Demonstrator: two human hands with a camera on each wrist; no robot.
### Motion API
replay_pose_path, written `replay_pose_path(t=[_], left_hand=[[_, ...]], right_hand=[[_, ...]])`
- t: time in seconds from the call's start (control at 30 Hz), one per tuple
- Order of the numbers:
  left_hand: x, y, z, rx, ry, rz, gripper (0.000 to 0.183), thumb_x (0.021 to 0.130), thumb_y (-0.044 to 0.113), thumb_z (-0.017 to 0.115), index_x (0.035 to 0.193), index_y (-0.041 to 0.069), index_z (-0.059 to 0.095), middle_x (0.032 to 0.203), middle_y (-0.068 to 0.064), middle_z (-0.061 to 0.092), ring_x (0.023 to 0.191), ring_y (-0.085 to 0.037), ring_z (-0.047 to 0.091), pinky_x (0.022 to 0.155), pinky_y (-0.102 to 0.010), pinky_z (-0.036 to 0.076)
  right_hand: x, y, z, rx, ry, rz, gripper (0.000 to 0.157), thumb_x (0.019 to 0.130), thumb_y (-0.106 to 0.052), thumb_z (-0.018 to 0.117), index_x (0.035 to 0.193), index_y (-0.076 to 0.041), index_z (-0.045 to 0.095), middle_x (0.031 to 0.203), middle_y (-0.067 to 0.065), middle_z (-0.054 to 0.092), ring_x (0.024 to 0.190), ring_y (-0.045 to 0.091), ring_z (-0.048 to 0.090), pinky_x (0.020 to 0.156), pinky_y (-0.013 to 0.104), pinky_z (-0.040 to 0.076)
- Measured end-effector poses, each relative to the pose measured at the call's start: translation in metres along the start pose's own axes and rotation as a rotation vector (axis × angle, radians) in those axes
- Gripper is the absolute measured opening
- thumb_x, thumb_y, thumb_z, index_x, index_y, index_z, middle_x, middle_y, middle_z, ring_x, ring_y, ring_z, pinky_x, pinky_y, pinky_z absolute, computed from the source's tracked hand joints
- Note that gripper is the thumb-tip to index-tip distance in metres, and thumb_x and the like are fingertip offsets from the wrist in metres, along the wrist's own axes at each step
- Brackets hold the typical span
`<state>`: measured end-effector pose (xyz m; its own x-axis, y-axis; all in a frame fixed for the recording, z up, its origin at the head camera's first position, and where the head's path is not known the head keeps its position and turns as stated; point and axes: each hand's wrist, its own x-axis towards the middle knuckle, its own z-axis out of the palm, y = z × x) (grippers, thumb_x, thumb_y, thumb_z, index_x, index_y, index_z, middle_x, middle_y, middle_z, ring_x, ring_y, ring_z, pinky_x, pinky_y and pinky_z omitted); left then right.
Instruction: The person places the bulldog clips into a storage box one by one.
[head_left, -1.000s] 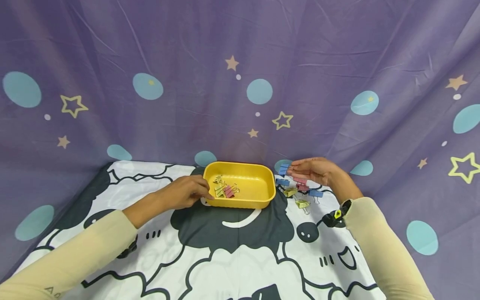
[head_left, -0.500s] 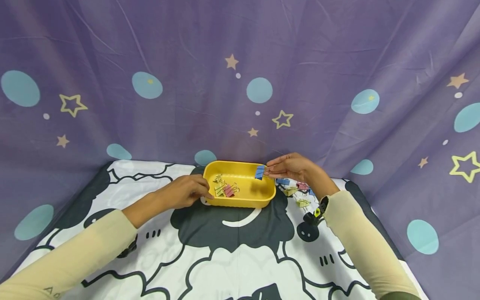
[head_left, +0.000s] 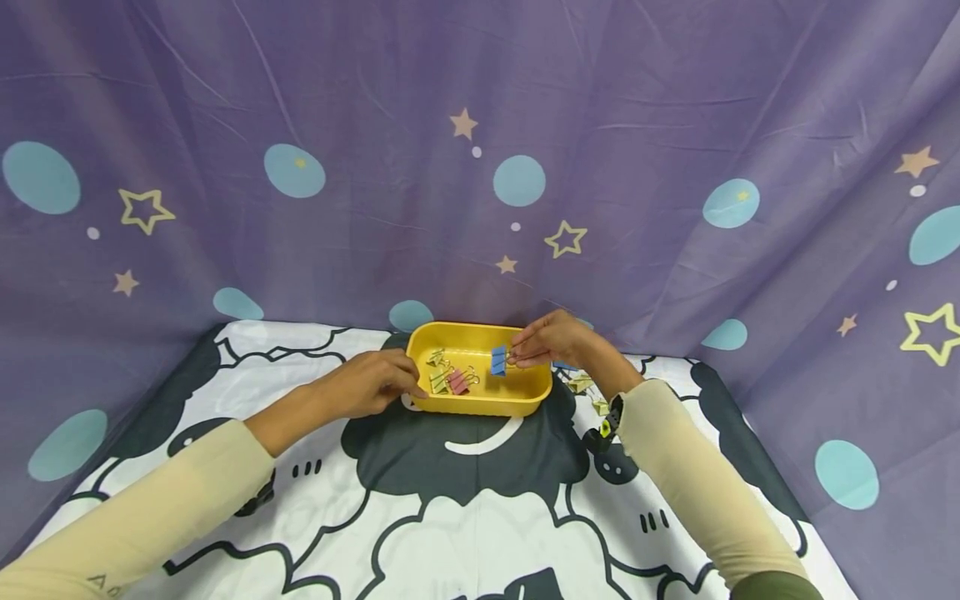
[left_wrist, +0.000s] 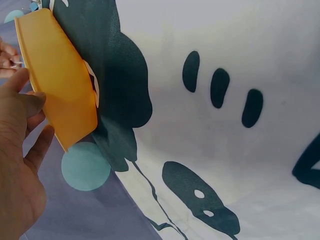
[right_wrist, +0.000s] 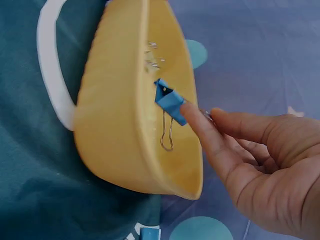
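Note:
A yellow plastic tray [head_left: 480, 406] stands at the far side of the cloth-covered table. My left hand [head_left: 377, 383] grips its left end, fingers and thumb at the rim. My right hand [head_left: 551, 340] is over the tray's right part and pinches a blue binder clip [head_left: 498, 361] by one wire handle. In the right wrist view the other wire handle of this blue clip [right_wrist: 171, 104] hangs down inside the tray's walls. Yellow binder clips [head_left: 438, 380] and a pink binder clip [head_left: 458, 382] lie in the tray's left part.
More binder clips lie right of the tray, among them yellow ones [head_left: 580, 382] and a blue one [head_left: 564, 365], partly hidden by the right hand and forearm. A purple curtain [head_left: 360, 208] hangs behind the table. The printed cloth [head_left: 300, 517] covers the tabletop.
My right hand has carried the blue binder clip leftward from the clips beside the tray, over its right rim, and lower into it. The left hand stays on the tray's left end.

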<state>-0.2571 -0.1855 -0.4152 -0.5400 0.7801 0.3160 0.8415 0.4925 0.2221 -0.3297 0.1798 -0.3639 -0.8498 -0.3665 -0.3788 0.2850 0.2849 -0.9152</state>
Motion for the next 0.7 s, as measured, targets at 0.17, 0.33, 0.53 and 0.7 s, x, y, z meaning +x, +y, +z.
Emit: replay_pose_path(t=[0.17,0.33,0.53,0.7], left_hand=[[0.000,0.000,-0.001,0.005,0.000,-0.004,0.049,0.091,-0.016,0.073,0.116,0.021,0.092,0.111,0.001,0.081,0.104,-0.015,0.071,0.090,-0.038,0.063],[0.001,0.000,-0.001,0.005,0.000,-0.005,0.049,0.091,-0.016,0.073,0.117,0.021,0.092,0.111,0.001,0.081,0.104,-0.015,0.071,0.089,-0.037,0.063],[0.000,0.001,-0.001,0.010,0.001,-0.005,0.048,0.090,-0.016,0.073,0.115,0.020,0.092,0.109,0.000,0.080,0.102,-0.016,0.071,0.087,-0.035,0.063],[0.000,0.001,0.000,0.014,-0.002,-0.004,0.048,0.091,-0.016,0.073,0.115,0.020,0.092,0.110,0.000,0.081,0.103,-0.016,0.071,0.088,-0.036,0.063]], right_hand=[[0.004,0.006,0.010,-0.073,0.024,-0.012,0.034,0.101,0.019,0.066,0.135,0.024,0.066,0.109,0.027,0.084,0.088,0.025,0.084,0.098,0.048,0.068],[0.008,0.008,0.018,-0.097,0.028,-0.003,0.030,0.099,0.019,0.067,0.129,0.024,0.069,0.110,0.030,0.083,0.093,0.031,0.086,0.101,0.053,0.064],[0.012,0.006,0.035,-0.154,-0.015,-0.003,0.031,0.098,0.019,0.069,0.128,0.024,0.068,0.116,0.034,0.081,0.106,0.041,0.085,0.106,0.058,0.060],[0.012,0.003,0.044,-0.308,0.028,-0.027,0.037,0.094,0.016,0.073,0.130,0.024,0.070,0.114,0.031,0.082,0.100,0.036,0.086,0.103,0.055,0.064]])
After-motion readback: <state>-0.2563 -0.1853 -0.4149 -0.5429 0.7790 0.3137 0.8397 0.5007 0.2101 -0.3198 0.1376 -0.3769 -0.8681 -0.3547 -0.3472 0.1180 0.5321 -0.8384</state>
